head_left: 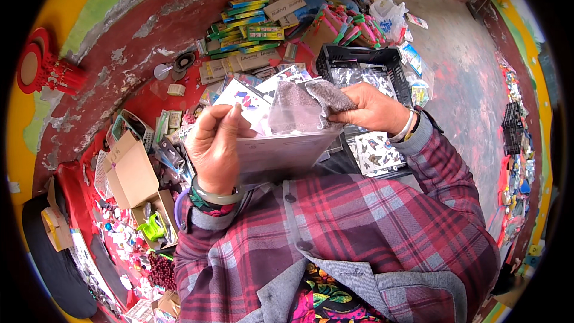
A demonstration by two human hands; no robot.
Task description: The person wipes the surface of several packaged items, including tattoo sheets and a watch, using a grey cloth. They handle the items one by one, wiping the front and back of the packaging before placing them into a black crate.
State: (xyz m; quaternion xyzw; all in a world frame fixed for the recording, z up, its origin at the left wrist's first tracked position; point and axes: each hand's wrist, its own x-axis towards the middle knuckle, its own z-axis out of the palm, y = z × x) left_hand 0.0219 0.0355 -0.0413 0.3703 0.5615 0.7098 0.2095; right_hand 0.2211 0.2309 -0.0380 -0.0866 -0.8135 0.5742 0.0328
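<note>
Plainly, the wider room lies on the right, where grey floor (460, 66) runs from the black crate (359, 54) out toward the far wall, while on the left a cardboard box (128, 167) and heaped small goods crowd in near the left forearm. Close to the body, the upper edge of a pale, smooth panel (287, 155) crosses between the two hands, with the plaid jacket (341, 221) just below it. Above that edge, at the right, is the grey cloth (327, 96), speckled, soft-looking and folded over on itself; next to it a flatter, filmy grey part reaches down to the panel, and whether both are one piece I cannot tell. The right hand (373, 104) comes in from the side, back of the hand upward, and grips the cloth between thumb and fingers. The left hand (215, 149) stands raised at the panel's left end, wrist below, fingers curled and thumb pressed to the forefinger; whether something thin is pinched there cannot be told.
</note>
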